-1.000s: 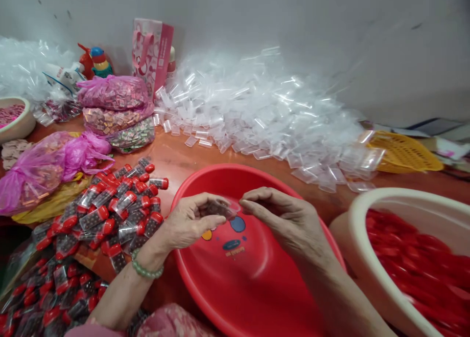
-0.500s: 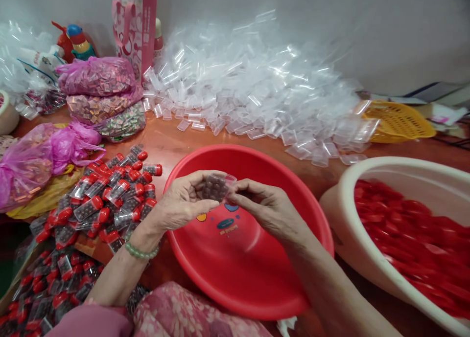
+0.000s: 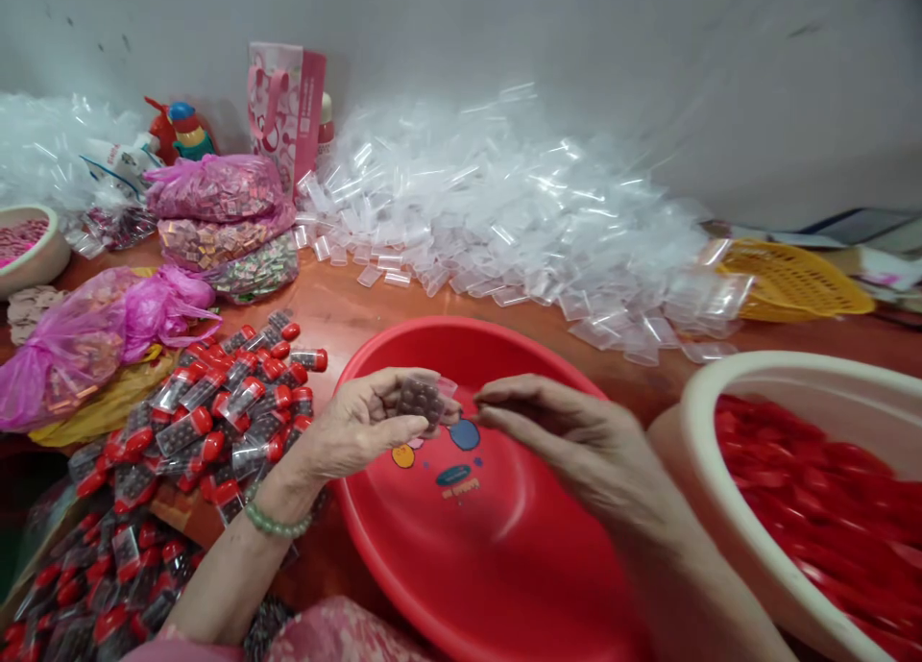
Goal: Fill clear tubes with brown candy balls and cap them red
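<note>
Clear packet with dark beads [image 3: 421,400] gripped in fingers of left hand [image 3: 378,422], above red basin [image 3: 504,556]. Right hand [image 3: 558,422] just beside, fingers nearly pinched; whether holding anything, cannot tell. Capped tubes [image 3: 216,407] heaped left on bench [image 3: 346,302].

We can read no text with certainty. We find illegible lettering on the red basin [image 3: 497,537], centre, and on the pink-and-white bag [image 3: 278,105] and white packet [image 3: 119,162], upper left.
</note>
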A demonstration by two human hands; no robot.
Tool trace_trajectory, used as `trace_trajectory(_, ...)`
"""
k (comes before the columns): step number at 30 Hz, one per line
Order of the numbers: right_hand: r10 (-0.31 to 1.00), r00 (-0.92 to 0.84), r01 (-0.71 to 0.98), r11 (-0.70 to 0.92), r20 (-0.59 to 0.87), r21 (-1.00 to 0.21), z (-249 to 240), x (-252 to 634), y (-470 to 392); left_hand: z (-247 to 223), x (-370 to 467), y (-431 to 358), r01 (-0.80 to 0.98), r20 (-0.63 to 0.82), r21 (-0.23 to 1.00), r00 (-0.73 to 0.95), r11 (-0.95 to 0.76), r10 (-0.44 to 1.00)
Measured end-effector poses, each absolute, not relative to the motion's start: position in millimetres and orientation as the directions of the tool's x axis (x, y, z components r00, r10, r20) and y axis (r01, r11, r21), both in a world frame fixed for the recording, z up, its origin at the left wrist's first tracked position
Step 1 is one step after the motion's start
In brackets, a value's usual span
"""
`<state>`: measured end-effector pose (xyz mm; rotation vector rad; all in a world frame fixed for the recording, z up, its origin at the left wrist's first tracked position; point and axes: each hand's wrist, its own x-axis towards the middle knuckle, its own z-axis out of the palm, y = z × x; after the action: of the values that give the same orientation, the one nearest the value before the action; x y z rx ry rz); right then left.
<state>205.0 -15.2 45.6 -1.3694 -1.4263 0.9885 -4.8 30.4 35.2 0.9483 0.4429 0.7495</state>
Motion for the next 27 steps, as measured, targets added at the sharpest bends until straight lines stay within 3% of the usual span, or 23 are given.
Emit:
trace_trajectory(3, 0.955, 0.158, 0.298, 0.198, 0.253, -0.934, 66, 202, -10, 33, -3, 28, -0.379, -0.042, 0.836, 0.676, 0.396, 0.735)
trace_trajectory(5, 0.939, 0.093, 0.337, 0.284, 0.332, -0.898, 74, 196, -5, 32, -1, 26, -0.372, -0.061, 0.834, 0.672, 0.407, 0.738)
trace_trajectory(10, 0.940, -0.213, 0.385, 0.332, 0.267, -0.861, 78, 189, 7, 31, 0, 25, -0.353, -0.073, 0.842, 0.675, 0.409, 0.734)
trace_trajectory(17, 0.904, -0.357, 0.518, 0.402, 0.237, -0.755, 77, 196, 11, 25, 2, 31, -0.365, -0.057, 0.842, 0.670, 0.396, 0.740)
trace_trajectory(24, 0.899, -0.185, 0.611, 0.422, 0.397, -0.670, 81, 221, -13, 31, 2, 29, -0.337, -0.086, 0.863, 0.638, 0.378, 0.765)
trace_trajectory(27, 0.912, -0.029, 0.711, 0.307, 0.410, -0.632, 79, 267, -33, 37, 2, 24, -0.293, -0.102, 0.878, 0.658, 0.379, 0.746)
